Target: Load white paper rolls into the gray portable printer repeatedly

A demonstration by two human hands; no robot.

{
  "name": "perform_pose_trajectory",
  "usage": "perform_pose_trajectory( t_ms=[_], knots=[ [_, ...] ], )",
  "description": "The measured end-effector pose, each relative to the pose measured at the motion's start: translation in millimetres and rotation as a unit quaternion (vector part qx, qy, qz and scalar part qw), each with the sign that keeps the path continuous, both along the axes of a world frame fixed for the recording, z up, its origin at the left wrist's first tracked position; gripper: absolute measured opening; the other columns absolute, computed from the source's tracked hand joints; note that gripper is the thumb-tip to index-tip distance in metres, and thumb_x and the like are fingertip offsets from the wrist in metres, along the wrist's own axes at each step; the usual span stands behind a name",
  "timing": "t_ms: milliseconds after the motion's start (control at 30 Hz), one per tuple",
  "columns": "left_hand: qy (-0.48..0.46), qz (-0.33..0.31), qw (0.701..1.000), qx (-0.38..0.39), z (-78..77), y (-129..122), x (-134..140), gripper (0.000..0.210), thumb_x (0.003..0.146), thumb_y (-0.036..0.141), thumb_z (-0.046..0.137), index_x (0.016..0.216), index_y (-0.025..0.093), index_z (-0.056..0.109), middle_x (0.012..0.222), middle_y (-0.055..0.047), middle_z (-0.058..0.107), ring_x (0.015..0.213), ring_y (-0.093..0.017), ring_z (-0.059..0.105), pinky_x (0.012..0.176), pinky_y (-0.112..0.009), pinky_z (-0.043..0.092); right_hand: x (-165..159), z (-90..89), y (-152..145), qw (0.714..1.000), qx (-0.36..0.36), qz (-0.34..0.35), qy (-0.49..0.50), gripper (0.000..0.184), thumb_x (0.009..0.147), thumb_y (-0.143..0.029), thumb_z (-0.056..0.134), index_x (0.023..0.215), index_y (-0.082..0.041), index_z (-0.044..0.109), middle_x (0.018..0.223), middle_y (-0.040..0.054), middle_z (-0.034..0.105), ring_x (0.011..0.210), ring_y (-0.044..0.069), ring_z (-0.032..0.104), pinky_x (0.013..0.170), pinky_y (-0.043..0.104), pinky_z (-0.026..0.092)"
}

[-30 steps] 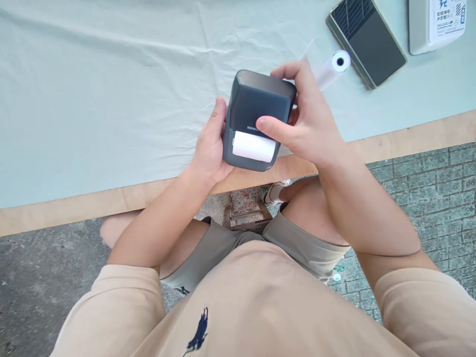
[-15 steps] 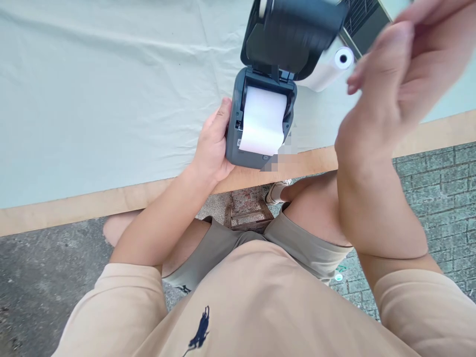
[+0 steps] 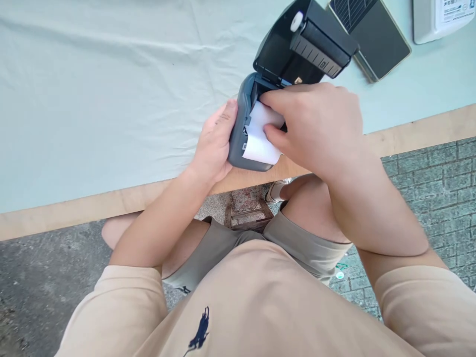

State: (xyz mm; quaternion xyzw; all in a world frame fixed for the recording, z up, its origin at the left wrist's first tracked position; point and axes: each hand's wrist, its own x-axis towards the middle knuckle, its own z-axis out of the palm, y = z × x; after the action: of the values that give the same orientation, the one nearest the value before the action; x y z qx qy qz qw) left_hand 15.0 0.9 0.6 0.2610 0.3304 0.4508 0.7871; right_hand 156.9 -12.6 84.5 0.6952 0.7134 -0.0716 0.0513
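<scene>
My left hand [image 3: 215, 141] is closed around the left side of a dark grey label printer [image 3: 240, 144], its thumb along the edge. The printer's black lid [image 3: 282, 44] stands raised at the back, with a roller block on its underside. Inside the compartment sits a white paper roll [image 3: 262, 124], its loose end hanging over the front. My right hand [image 3: 316, 124] reaches in from the right, with thumb and index finger gripping the roll. It covers the compartment's right part.
A dark flat device with a grid panel [image 3: 379, 39] lies at the upper right of the cloth-covered table [image 3: 111, 99]. Beyond it stands a white box-shaped object with a printed label [image 3: 442, 20]. The table's bare wooden edge [image 3: 148, 193] runs close to my lap.
My right hand has come down and left, from above the table into the printer compartment, onto the paper roll. The printer has turned slightly. The second roll behind is now almost hidden.
</scene>
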Motion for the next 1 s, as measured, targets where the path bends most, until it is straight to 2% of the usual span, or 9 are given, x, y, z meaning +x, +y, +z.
perform_pose_trajectory(
  t_ms=[67, 167, 333, 433, 600, 767, 867, 933, 1000],
  knots=[
    [0.003, -0.008, 1.0, -0.008, 0.2, 1, -1, 0.032, 0.106, 0.034, 0.049, 0.094, 0.017, 0.072, 0.082, -0.002, 0.071, 0.074, -0.013, 0.07, 0.069, -0.025, 0.06, 2, 1.5, -3, 0.999, 0.022, 0.008, 0.028, 0.007, 0.078, -0.02, 0.061, 0.074, -0.021, 0.056, 0.081, 0.0045, 0.069, 0.07, 0.021, 0.06, 0.054, 0.033, 0.023],
    [-0.005, -0.015, 0.999, -0.03, -0.1, 3, -2, 0.036, 0.107, 0.038, 0.045, 0.094, 0.017, 0.071, 0.091, -0.005, 0.075, 0.085, -0.017, 0.073, 0.078, -0.03, 0.063, 12, 2.6, -10, 0.985, 0.08, 0.022, 0.152, 0.017, 0.073, -0.018, 0.066, 0.088, -0.025, 0.066, 0.085, 0.0013, 0.071, 0.065, 0.017, 0.058, 0.055, 0.033, 0.036],
    [-0.041, -0.014, 0.998, -0.04, -0.9, 8, -2, 0.044, 0.107, 0.044, 0.039, 0.092, 0.021, 0.075, 0.107, -0.006, 0.077, 0.104, -0.021, 0.072, 0.094, -0.035, 0.062, 44, -0.4, -18, 0.891, 0.228, 0.02, 0.392, 0.039, 0.08, -0.015, 0.064, 0.116, -0.029, 0.07, 0.121, 0.0001, 0.069, 0.097, 0.022, 0.068, 0.048, 0.028, 0.04],
    [-0.028, -0.006, 0.998, -0.047, 1.0, 9, -3, 0.046, 0.106, 0.047, 0.038, 0.096, 0.022, 0.075, 0.109, -0.006, 0.078, 0.106, -0.022, 0.072, 0.098, -0.036, 0.061, 69, -8.1, -17, 0.855, 0.279, -0.012, 0.437, 0.044, 0.081, -0.011, 0.062, 0.12, -0.03, 0.072, 0.119, 0.0008, 0.071, 0.105, 0.024, 0.067, 0.047, 0.028, 0.041],
    [-0.013, 0.0, 0.998, -0.053, 0.1, 7, -5, 0.044, 0.106, 0.045, 0.04, 0.091, 0.022, 0.074, 0.101, -0.006, 0.077, 0.098, -0.021, 0.072, 0.089, -0.033, 0.062, 98, -34.0, -19, 0.87, 0.235, -0.071, 0.427, 0.026, 0.078, -0.018, 0.07, 0.103, -0.025, 0.07, 0.105, 0.0058, 0.069, 0.083, 0.018, 0.065, 0.05, 0.029, 0.049],
    [-0.015, -0.013, 0.999, -0.039, -3.4, 9, -5, 0.045, 0.106, 0.046, 0.04, 0.087, 0.025, 0.074, 0.096, -0.005, 0.077, 0.098, -0.021, 0.072, 0.086, -0.032, 0.063, 118, -63.3, -24, 0.922, 0.142, -0.099, 0.346, 0.035, 0.064, -0.026, 0.082, 0.097, -0.026, 0.071, 0.096, 0.0059, 0.072, 0.052, 0.01, 0.054, 0.046, 0.03, 0.043],
    [-0.018, -0.013, 0.999, -0.032, -3.9, 9, -5, 0.046, 0.106, 0.045, 0.039, 0.087, 0.024, 0.075, 0.094, -0.005, 0.077, 0.094, -0.021, 0.072, 0.086, -0.033, 0.063, 131, -60.3, -24, 0.912, 0.149, -0.099, 0.37, 0.046, 0.069, -0.038, 0.082, 0.112, -0.028, 0.07, 0.104, 0.008, 0.074, 0.054, 0.011, 0.055, 0.045, 0.03, 0.04],
    [-0.022, -0.011, 0.999, -0.029, -4.0, 9, -5, 0.046, 0.106, 0.045, 0.04, 0.087, 0.024, 0.076, 0.093, -0.005, 0.077, 0.091, -0.021, 0.072, 0.086, -0.034, 0.063, 137, -52.0, -19, 0.892, 0.208, -0.112, 0.385, 0.036, 0.084, -0.042, 0.068, 0.118, -0.03, 0.066, 0.111, 0.0087, 0.073, 0.062, 0.014, 0.059, 0.048, 0.032, 0.04],
    [-0.025, -0.016, 0.999, -0.026, -4.2, 9, -5, 0.048, 0.107, 0.046, 0.038, 0.089, 0.023, 0.076, 0.095, -0.005, 0.077, 0.095, -0.022, 0.073, 0.088, -0.034, 0.063, 138, -46.2, -9, 0.878, 0.27, -0.123, 0.376, 0.024, 0.086, -0.031, 0.064, 0.111, -0.029, 0.065, 0.113, 0.0084, 0.071, 0.082, 0.017, 0.067, 0.055, 0.032, 0.042]
  ],
)
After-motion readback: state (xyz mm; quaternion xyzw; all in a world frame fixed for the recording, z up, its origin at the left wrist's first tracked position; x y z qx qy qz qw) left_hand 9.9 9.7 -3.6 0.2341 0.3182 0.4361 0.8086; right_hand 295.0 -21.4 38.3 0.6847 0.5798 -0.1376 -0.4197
